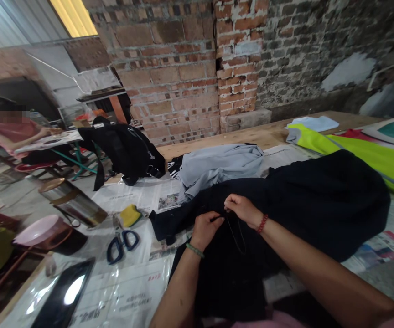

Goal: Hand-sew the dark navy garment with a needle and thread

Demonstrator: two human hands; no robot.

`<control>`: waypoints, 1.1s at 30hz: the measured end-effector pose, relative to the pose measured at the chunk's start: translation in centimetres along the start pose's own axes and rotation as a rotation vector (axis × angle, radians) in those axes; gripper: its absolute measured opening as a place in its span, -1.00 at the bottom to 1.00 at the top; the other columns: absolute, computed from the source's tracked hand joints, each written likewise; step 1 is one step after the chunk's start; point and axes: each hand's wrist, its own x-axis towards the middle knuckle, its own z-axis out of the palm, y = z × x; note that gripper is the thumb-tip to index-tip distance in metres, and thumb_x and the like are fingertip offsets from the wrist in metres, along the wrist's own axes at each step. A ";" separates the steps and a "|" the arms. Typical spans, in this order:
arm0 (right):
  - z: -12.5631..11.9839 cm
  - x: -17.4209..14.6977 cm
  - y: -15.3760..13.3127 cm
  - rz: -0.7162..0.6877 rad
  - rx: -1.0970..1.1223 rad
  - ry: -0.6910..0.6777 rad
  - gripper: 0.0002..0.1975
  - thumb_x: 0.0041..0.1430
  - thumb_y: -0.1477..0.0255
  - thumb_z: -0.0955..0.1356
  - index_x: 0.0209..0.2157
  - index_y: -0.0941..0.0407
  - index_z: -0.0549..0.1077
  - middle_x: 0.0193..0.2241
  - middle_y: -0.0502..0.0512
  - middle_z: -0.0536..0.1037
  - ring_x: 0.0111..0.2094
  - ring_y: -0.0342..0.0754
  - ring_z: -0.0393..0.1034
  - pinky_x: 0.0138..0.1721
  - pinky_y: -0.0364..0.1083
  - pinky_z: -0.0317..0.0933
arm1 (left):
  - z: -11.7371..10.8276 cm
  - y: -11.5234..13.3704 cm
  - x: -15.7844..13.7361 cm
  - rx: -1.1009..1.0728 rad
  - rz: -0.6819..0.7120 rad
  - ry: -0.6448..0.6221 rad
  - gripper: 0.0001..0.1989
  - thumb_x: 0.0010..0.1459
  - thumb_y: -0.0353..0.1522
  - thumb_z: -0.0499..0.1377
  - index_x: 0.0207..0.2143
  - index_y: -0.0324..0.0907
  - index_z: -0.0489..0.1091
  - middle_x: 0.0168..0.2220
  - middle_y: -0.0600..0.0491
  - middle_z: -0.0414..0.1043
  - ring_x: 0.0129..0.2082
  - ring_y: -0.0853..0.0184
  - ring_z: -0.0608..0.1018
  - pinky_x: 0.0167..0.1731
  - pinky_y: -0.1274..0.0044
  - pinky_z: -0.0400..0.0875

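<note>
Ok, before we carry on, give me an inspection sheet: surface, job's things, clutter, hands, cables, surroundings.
Surface: table, largely covered with newspaper.
Job's things: dark garment, spread out; thread, hanging in a loop over it.
Clutter: scissors, yellow item, phone, flask at left; bag and grey garment behind; hi-vis garment at right.
Hands: left hand pinches at the dark garment; right hand, fingers drawn together close by, exact hold too small to tell.
Cables: thin white line at back left, cable or pipe unclear; otherwise nothing seen.
Surroundings: brick wall behind; another person, seated, far left.
</note>
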 end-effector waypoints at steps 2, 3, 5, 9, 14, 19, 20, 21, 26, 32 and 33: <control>0.2 0.4 0.0 0.039 0.136 0.028 -0.88 -0.08 0.42 0.25 -0.59 0.17 0.28 -0.63 -0.05 0.36 -0.57 -0.22 0.25 -0.44 -0.20 0.16 | -0.2 -0.1 0.1 -0.090 -0.108 -0.048 -0.82 -0.12 -0.27 0.17 -0.55 -0.21 0.45 -0.65 0.17 0.33 -0.64 0.47 0.32 -0.63 0.63 0.15; 0.1 0.7 0.0 0.052 0.183 0.052 -0.88 -0.09 0.41 0.26 -0.60 0.17 0.27 -0.64 -0.06 0.36 -0.58 -0.23 0.25 -0.46 -0.21 0.16 | -0.4 -0.1 0.1 -0.137 -0.150 -0.066 -0.80 -0.14 -0.25 0.18 -0.56 -0.22 0.44 -0.68 0.18 0.29 -0.67 0.49 0.28 -0.66 0.64 0.12; -0.2 1.3 -0.2 0.080 0.235 0.109 -0.87 -0.08 0.41 0.27 -0.59 0.17 0.27 -0.63 -0.05 0.37 -0.61 -0.26 0.25 -0.51 -0.23 0.14 | -0.7 -0.1 0.1 -0.217 -0.204 -0.104 -0.78 -0.18 -0.23 0.21 -0.56 -0.24 0.43 -0.69 0.19 0.27 -0.68 0.51 0.25 -0.67 0.65 0.10; -1.5 3.0 -1.5 0.151 0.296 0.025 -0.89 0.03 0.40 0.24 -0.48 0.16 0.23 -0.52 -0.02 0.44 -0.68 -0.28 0.28 -0.67 -0.27 0.07 | -1.3 -0.1 0.1 -0.304 -0.267 -0.170 -0.73 -0.23 -0.21 0.23 -0.52 -0.26 0.43 -0.65 0.16 0.31 -0.66 0.49 0.30 -0.63 0.64 0.14; -3.0 6.0 -3.9 0.156 0.429 -0.188 -0.95 0.12 0.47 0.22 -0.41 0.14 0.21 -0.59 -0.05 0.43 -0.63 -0.19 0.38 -0.66 -0.23 0.23 | -2.0 -0.3 0.2 -0.371 -0.264 -0.153 -0.76 -0.24 -0.28 0.25 -0.47 -0.22 0.44 -0.58 0.16 0.37 -0.60 0.48 0.35 -0.57 0.65 0.20; -4.3 8.9 -6.3 0.092 0.491 -0.157 -0.93 0.10 0.62 0.25 -0.43 0.20 0.27 -0.59 0.00 0.44 -0.54 -0.16 0.43 -0.50 -0.15 0.35 | -2.2 -0.6 0.4 -0.379 -0.328 -0.101 -0.80 -0.23 -0.34 0.23 -0.45 -0.22 0.43 -0.63 0.19 0.36 -0.65 0.50 0.34 -0.61 0.65 0.19; -4.6 9.3 -6.8 0.076 0.492 -0.148 -0.93 0.10 0.62 0.25 -0.43 0.20 0.26 -0.58 0.01 0.44 -0.54 -0.15 0.44 -0.49 -0.14 0.36 | -2.1 -0.7 0.4 -0.382 -0.334 -0.089 -0.81 -0.23 -0.35 0.22 -0.46 -0.22 0.43 -0.64 0.19 0.35 -0.66 0.50 0.33 -0.62 0.65 0.18; -4.9 9.7 -7.2 0.058 0.489 -0.141 -0.93 0.10 0.62 0.24 -0.43 0.20 0.26 -0.58 0.01 0.44 -0.53 -0.15 0.44 -0.48 -0.14 0.36 | -2.1 -0.7 0.4 -0.389 -0.342 -0.078 -0.82 -0.23 -0.36 0.22 -0.47 -0.23 0.42 -0.65 0.19 0.35 -0.67 0.51 0.32 -0.64 0.66 0.17; -5.9 11.2 -8.8 -0.017 0.456 -0.072 -0.88 0.13 0.62 0.21 -0.47 0.19 0.24 -0.59 -0.01 0.44 -0.54 -0.17 0.43 -0.50 -0.15 0.36 | -2.1 -0.9 0.6 -0.450 -0.385 -0.035 -0.85 -0.22 -0.37 0.21 -0.49 -0.24 0.41 -0.67 0.18 0.33 -0.71 0.52 0.30 -0.70 0.66 0.11; -6.6 12.4 -9.9 -0.101 0.445 0.013 -0.88 0.13 0.61 0.21 -0.47 0.18 0.23 -0.63 -0.06 0.42 -0.56 -0.19 0.42 -0.50 -0.15 0.35 | -2.1 -1.1 0.7 -0.454 -0.375 -0.021 -0.84 -0.24 -0.36 0.23 -0.52 -0.24 0.42 -0.68 0.18 0.33 -0.71 0.52 0.30 -0.70 0.67 0.09; -6.6 12.6 -10.0 -0.113 0.446 0.022 -0.89 0.13 0.60 0.22 -0.47 0.18 0.23 -0.63 -0.06 0.41 -0.56 -0.19 0.42 -0.51 -0.15 0.35 | -2.1 -1.2 0.7 -0.458 -0.374 -0.018 -0.84 -0.25 -0.36 0.23 -0.52 -0.25 0.42 -0.68 0.17 0.33 -0.70 0.51 0.31 -0.70 0.66 0.10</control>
